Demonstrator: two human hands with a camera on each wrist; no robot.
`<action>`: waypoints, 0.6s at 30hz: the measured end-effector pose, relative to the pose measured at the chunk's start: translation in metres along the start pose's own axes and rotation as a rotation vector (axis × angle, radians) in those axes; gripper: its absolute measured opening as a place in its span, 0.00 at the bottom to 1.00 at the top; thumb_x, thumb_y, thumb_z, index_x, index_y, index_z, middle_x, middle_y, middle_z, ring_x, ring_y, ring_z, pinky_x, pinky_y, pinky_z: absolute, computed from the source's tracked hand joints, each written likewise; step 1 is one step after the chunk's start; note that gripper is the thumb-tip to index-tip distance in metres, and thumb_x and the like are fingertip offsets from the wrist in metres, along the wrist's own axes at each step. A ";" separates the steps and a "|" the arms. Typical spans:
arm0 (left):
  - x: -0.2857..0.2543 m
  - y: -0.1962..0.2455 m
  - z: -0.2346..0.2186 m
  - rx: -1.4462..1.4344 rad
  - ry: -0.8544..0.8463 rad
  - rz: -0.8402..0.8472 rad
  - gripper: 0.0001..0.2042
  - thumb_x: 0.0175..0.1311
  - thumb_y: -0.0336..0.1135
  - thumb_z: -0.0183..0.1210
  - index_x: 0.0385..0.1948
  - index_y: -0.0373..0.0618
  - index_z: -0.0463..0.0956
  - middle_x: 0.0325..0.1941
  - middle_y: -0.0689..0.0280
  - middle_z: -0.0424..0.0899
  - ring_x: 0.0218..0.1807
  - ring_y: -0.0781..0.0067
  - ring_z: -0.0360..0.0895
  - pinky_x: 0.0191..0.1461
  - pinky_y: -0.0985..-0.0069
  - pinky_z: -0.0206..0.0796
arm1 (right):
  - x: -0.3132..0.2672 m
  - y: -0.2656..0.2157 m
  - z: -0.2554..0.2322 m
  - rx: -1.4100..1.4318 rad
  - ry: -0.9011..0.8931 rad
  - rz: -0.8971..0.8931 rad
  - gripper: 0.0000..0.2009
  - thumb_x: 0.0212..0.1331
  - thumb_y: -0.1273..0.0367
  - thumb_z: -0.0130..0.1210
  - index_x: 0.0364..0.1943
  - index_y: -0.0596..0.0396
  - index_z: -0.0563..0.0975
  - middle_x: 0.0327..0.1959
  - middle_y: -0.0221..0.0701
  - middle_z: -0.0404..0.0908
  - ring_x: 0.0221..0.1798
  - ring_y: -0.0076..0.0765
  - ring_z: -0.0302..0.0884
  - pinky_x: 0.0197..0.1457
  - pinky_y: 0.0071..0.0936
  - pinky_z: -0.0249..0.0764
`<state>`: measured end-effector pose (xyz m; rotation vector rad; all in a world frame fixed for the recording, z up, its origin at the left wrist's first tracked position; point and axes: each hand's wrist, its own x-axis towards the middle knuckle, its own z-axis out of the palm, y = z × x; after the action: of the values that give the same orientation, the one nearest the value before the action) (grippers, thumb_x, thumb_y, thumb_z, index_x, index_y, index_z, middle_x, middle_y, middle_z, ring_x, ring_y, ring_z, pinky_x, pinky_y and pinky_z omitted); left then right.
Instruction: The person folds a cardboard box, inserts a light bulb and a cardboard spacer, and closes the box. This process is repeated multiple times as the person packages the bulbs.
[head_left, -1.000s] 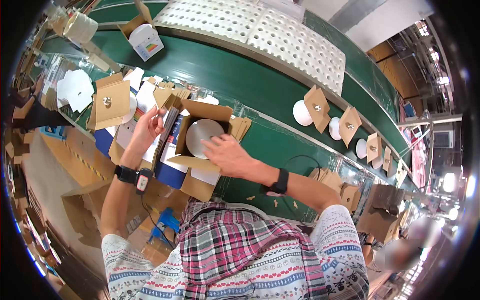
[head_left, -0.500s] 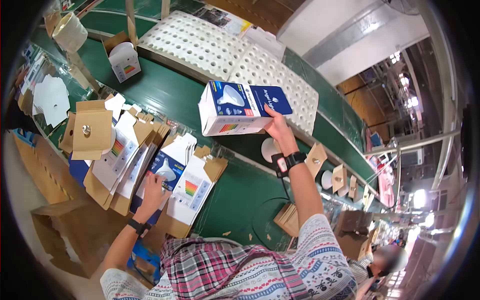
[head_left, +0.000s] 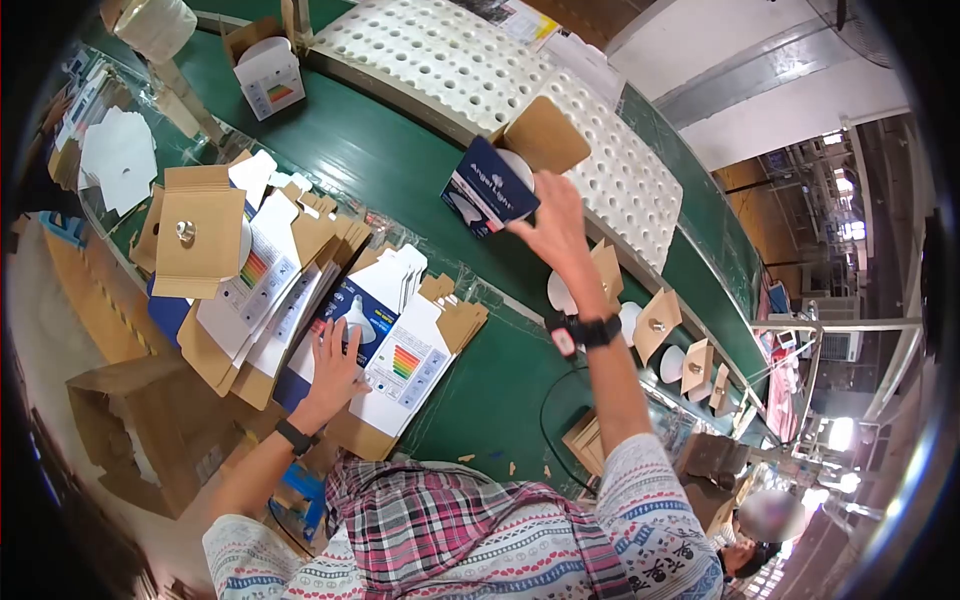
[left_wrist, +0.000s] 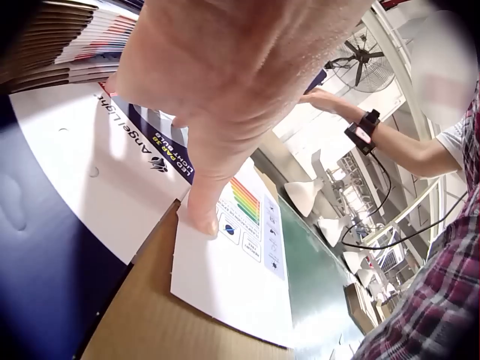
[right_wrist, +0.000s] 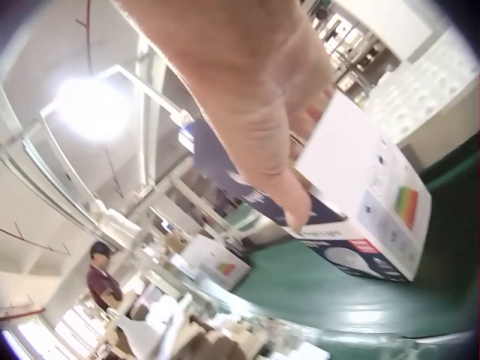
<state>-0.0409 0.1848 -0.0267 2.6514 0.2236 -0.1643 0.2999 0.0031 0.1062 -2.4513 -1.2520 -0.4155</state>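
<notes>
My right hand (head_left: pixel 562 225) holds a blue and white light bulb box (head_left: pixel 483 190) over the green conveyor, its brown flap raised. The white round face of a bulb partly shows inside. In the right wrist view, the thumb (right_wrist: pixel 296 206) lies across the box's blue panel, with the other fingers partly hidden behind it. My left hand (head_left: pixel 335 380) rests with spread fingers on flattened cartons. Beneath its fingers is a blue carton (head_left: pixel 362 318) with a bulb picture. The left thumb (left_wrist: pixel 202 214) touches a white carton (left_wrist: pixel 232 285) with a coloured energy label.
Another box (head_left: pixel 270 95) with a bulb stands farther left on the conveyor. White perforated foam sheets (head_left: pixel 430 75) lie along the back. Bulbs in cardboard inserts (head_left: pixel 657 325) line the right side. Another insert (head_left: pixel 190 260) with a bulb sits on cartons at left. A cable (head_left: pixel 545 400) loops across the work surface.
The boxed bulb has gone from in front of me to the conveyor in my right hand, and has turned from lying to more upright. My left hand has come down onto the flattened cartons.
</notes>
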 end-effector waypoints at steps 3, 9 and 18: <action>0.002 -0.001 0.002 0.012 -0.023 -0.012 0.53 0.29 0.42 0.75 0.62 0.36 0.51 0.67 0.43 0.47 0.70 0.38 0.41 0.68 0.41 0.35 | -0.029 -0.046 -0.029 0.142 0.145 0.246 0.17 0.47 0.70 0.60 0.43 0.55 0.72 0.46 0.39 0.71 0.52 0.46 0.65 0.56 0.38 0.62; 0.003 -0.003 0.009 0.019 -0.044 0.007 0.54 0.30 0.42 0.75 0.63 0.37 0.50 0.67 0.42 0.46 0.71 0.39 0.40 0.67 0.41 0.35 | -0.133 -0.107 0.095 0.434 -0.352 0.226 0.17 0.45 0.70 0.60 0.41 0.60 0.72 0.45 0.43 0.70 0.49 0.49 0.67 0.53 0.40 0.66; 0.001 0.004 0.003 0.070 -0.062 0.056 0.57 0.28 0.44 0.75 0.65 0.42 0.47 0.67 0.47 0.48 0.71 0.43 0.41 0.68 0.42 0.36 | -0.125 -0.082 0.127 0.513 -0.775 0.325 0.18 0.42 0.60 0.62 0.34 0.59 0.78 0.36 0.45 0.78 0.47 0.51 0.72 0.48 0.42 0.68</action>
<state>-0.0395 0.1797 -0.0276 2.7136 0.1250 -0.2395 0.1740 0.0141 -0.0438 -2.3223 -0.9841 0.9076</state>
